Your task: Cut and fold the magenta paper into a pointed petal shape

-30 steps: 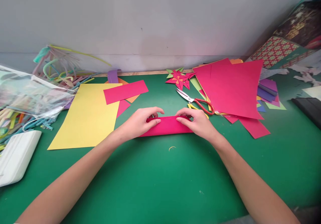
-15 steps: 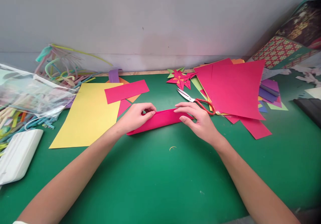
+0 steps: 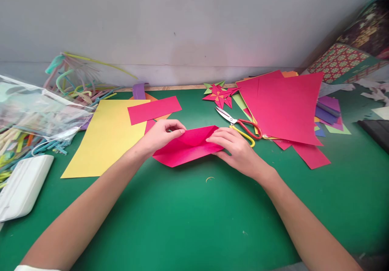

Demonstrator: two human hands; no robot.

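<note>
A folded sheet of red paper (image 3: 188, 151) lies across the green table, its fold spread partly apart so the inside shows. My left hand (image 3: 162, 135) pinches the paper's back left edge between thumb and fingers. At the right end, my right hand (image 3: 232, 147) is closed on the paper, with fingers on top and the thumb beneath. Just behind that hand are scissors (image 3: 232, 119) with one red and one yellow handle loop, blades pointing to the back left.
Yellow paper (image 3: 103, 141) and a red strip (image 3: 154, 109) lie left. A folded paper star (image 3: 219, 94) is at the back. Large red sheets (image 3: 282, 105) are stacked right. Pipe cleaners (image 3: 75, 80) and a white case (image 3: 27, 188) occupy the left side of the green table (image 3: 194, 218).
The red paper's fold has come apart, showing its inside. My right hand has closed on its right end. More of the scissors' yellow handle now shows.
</note>
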